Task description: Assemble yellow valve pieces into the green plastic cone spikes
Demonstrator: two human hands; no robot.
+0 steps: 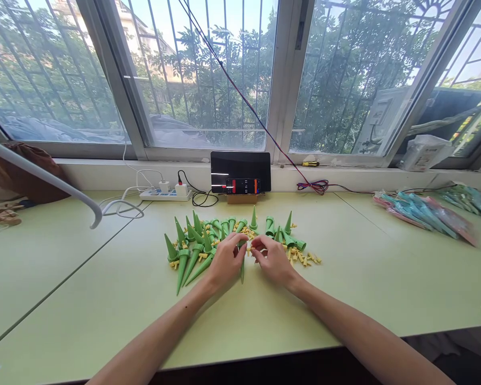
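My left hand is closed around the top of a green plastic spike, whose pointed end hangs downward below the fingers. Opposite it, my right hand pinches a small yellow valve piece between thumb and fingertips, close beside the spike's top. Whether the two parts touch, I cannot tell. Several more green spikes lie or stand on their caps to the left and behind my hands. Small yellow valve pieces are heaped to the right of my right hand, with others scattered among the spikes.
A pale green table spans the view. At its back stand a dark tablet with a phone before it and a power strip. Plastic-bagged items lie at the right. A white curved arm reaches in from the left.
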